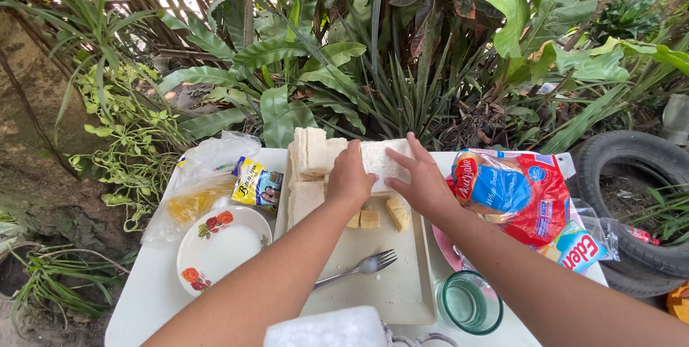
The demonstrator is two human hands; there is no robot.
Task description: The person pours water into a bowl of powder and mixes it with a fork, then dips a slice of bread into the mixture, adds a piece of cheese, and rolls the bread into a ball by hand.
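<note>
A white table (147, 282) stands outdoors, hemmed by broad-leaved green plants (301, 67) at its far edge, with an old tyre (635, 175) on the ground past the right hand. On it lies a pale rectangular tray (402, 289), its long axis running away from the person. Both hands meet at the tray's far end on one slice of white bread (384, 164): the left hand (350, 178) is curled closed on its near-left edge, while the right hand (423, 182) lies flat on top, fingers spread — pressing rather than pinching. The slice lies flat, its long side across the tray. Just left of the grip sit stacked bread slices (310, 153); just below the hands, small yellowish chunks (380, 216), and nearer still a fork (355, 268) pointing up-right. Right of the grip a red and blue bread bag (513, 200) lies over a pink plate, with a green glass (470, 304) nearer — whether it holds anything I cannot tell. Left of the tray, a flowered white plate (219, 250) sits bare beside plastic bags (208, 178).
</note>
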